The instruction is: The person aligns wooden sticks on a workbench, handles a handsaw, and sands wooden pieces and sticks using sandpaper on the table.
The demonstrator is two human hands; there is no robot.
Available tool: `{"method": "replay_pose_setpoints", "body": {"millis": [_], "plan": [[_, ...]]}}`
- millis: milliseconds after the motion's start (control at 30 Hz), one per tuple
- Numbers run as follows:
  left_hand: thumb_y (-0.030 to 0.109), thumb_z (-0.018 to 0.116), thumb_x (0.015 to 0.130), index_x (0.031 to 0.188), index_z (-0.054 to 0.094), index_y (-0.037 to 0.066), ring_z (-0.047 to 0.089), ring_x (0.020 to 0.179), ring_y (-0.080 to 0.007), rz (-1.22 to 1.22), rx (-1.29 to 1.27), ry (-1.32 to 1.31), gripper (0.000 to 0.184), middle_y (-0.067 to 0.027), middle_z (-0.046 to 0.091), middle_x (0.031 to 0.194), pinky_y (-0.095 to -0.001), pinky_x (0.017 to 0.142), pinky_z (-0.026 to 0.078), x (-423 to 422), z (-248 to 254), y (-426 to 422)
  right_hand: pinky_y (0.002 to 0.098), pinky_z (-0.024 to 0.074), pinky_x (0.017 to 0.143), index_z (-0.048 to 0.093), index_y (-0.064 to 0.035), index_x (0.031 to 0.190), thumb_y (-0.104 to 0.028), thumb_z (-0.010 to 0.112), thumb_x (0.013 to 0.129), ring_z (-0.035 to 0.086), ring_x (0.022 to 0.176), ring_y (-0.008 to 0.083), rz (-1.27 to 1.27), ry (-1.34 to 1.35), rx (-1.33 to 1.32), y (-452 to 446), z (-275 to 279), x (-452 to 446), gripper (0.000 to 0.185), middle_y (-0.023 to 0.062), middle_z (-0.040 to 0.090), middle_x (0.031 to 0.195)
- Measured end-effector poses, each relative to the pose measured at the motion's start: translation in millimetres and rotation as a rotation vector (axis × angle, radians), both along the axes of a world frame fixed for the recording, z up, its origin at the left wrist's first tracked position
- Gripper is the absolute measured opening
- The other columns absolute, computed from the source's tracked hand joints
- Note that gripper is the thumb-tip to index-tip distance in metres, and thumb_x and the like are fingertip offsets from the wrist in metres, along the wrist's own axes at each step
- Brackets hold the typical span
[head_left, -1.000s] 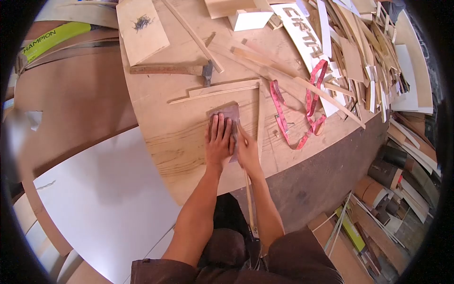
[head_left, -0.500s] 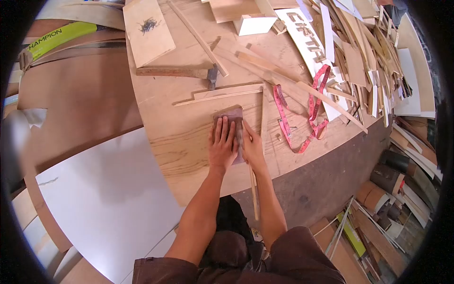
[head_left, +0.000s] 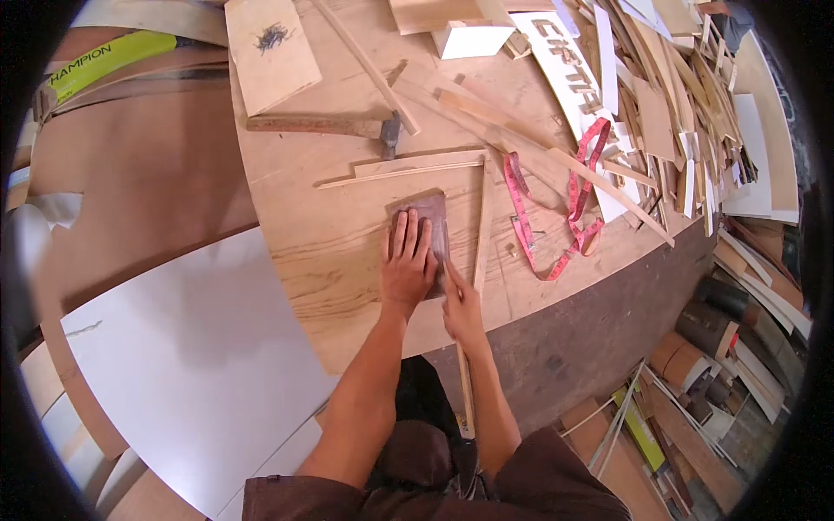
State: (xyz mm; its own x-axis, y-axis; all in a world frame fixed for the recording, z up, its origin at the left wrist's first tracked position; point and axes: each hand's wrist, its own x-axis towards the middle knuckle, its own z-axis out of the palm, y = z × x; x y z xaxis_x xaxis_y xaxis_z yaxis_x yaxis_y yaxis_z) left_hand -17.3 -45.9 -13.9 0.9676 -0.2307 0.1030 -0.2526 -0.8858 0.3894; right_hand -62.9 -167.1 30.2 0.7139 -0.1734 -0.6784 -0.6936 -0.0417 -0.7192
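One table (head_left: pixel 321 226) fills the centre of the frame. One white panel (head_left: pixel 191 373) takes the lower left, and one scrap pile (head_left: pixel 669 113), too jumbled to count, the upper right. One board (head_left: pixel 274 78) lies at upper left. One pink tape (head_left: pixel 514 178) loops right of centre; one hammer (head_left: pixel 334 127) lies above centre.

Two hands are at work. The left hand (head_left: pixel 407 260) lies flat, fingers nearly straight, gripping nothing that shows, on the one brown sheet (head_left: pixel 430 202) at frame centre. The right hand (head_left: pixel 462 308), just right of it, is closed round one thin strip (head_left: pixel 465 382), which runs down towards the lap; its upper end is hidden.

The step in hand seems to be working the strip against the sheet; the next move calls for a steady left palm and a firm right grip.

Smallest are the nails (head_left: pixel 274 37), one heap on the board, too many to count.
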Motion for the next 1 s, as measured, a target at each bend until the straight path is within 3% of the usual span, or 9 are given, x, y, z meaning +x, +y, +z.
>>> {"method": "replay_pose_setpoints", "body": {"millis": [67,100,200,500,600,700,767,900,1000], "plan": [[0.026,0.053,0.091,0.146,0.047,0.010,0.026,0.150,-0.0263,0.011,0.011,0.023,0.058,-0.0119,0.035,0.159,-0.0492,0.120,0.020,2.3,-0.4,0.8,0.0336,0.0450,0.102,0.052,0.0044,0.140,-0.013,0.050,0.103,0.060,0.123,0.0252,-0.070,0.191,0.062,3.5,9.6,-17.7,0.041,0.0243,0.064,0.129],[0.027,0.053,0.091,0.146,0.047,0.010,0.026,0.150,-0.0262,0.011,0.021,0.013,0.058,-0.0118,0.035,0.159,-0.0492,0.120,0.020,3.4,0.4,0.9,0.0300,0.0349,0.068,0.052,-0.0010,0.143,-0.018,0.047,0.105,0.045,0.081,0.0145,-0.031,-0.066,0.005,4.0,-22.7,-18.1,0.042,0.0085,0.050,0.092],[0.029,0.052,0.092,0.146,0.047,0.011,0.025,0.151,-0.0255,0.002,0.053,-0.022,0.057,-0.0113,0.035,0.160,-0.0491,0.120,0.020,4.2,-0.1,-0.1,0.0256,0.0259,0.036,0.052,-0.0046,0.145,-0.020,0.044,0.107,0.032,0.041,0.0040,0.022,-0.275,-0.071,3.4,-22.9,36.2,0.041,-0.0061,0.039,0.057],[0.024,0.053,0.090,0.144,0.049,0.010,0.029,0.149,-0.0266,0.010,0.041,0.004,0.056,-0.0116,0.036,0.159,-0.0489,0.120,0.022,-1.5,7.1,1.3,0.0262,0.0260,0.035,0.050,-0.0043,0.146,-0.018,0.046,0.105,0.035,0.041,0.0051,0.023,-0.241,-0.098,7.8,-3.0,-31.6,0.043,-0.0026,0.045,0.059],[0.025,0.053,0.091,0.143,0.050,0.009,0.029,0.149,-0.0290,0.025,0.004,-0.054,0.055,-0.0139,0.037,0.157,-0.0488,0.120,0.023,0.0,-4.9,1.5,0.0302,0.0501,0.059,0.056,-0.0041,0.140,-0.014,0.047,0.104,0.057,0.061,0.0132,0.014,0.000,-0.045,1.4,12.4,12.4,0.038,0.0129,0.069,0.085],[0.027,0.054,0.092,0.143,0.050,0.008,0.028,0.149,-0.0310,0.014,0.015,-0.082,0.055,-0.0156,0.036,0.158,-0.0493,0.120,0.023,0.4,-9.1,1.5,0.0241,0.0256,0.033,0.045,-0.0162,0.151,-0.024,0.044,0.108,0.030,0.037,0.0055,0.105,-0.264,-0.059,-16.5,-9.5,2.9,0.044,-0.0042,0.038,0.059],[0.028,0.055,0.092,0.143,0.050,0.007,0.028,0.149,-0.0313,0.018,-0.017,-0.066,0.056,-0.0157,0.035,0.158,-0.0494,0.120,0.023,5.5,-3.2,1.6,0.0227,0.0274,0.031,0.033,-0.0252,0.156,-0.034,0.040,0.109,0.028,0.034,0.0058,-0.160,0.143,0.414,-23.1,42.7,-15.4,0.048,-0.0035,0.038,0.061],[0.030,0.059,0.090,0.144,0.048,0.007,0.027,0.149,-0.0306,0.015,-0.053,-0.033,0.060,-0.0156,0.033,0.159,-0.0491,0.120,0.023,-0.4,8.3,1.3,0.0208,0.0300,0.029,0.028,-0.0269,0.157,-0.040,0.035,0.109,0.030,0.033,0.0057,-0.285,0.122,0.752,-25.8,56.3,-8.6,0.050,-0.0009,0.040,0.064],[0.030,0.060,0.089,0.146,0.047,0.008,0.027,0.149,-0.0298,0.033,-0.065,-0.024,0.062,-0.0157,0.033,0.159,-0.0489,0.120,0.023,0.6,6.7,1.7,0.0202,0.0303,0.026,0.035,-0.0235,0.151,-0.038,0.032,0.110,0.032,0.031,0.0061,-0.388,0.181,1.048,-27.9,49.3,-12.7,0.043,0.0012,0.042,0.066]]}}
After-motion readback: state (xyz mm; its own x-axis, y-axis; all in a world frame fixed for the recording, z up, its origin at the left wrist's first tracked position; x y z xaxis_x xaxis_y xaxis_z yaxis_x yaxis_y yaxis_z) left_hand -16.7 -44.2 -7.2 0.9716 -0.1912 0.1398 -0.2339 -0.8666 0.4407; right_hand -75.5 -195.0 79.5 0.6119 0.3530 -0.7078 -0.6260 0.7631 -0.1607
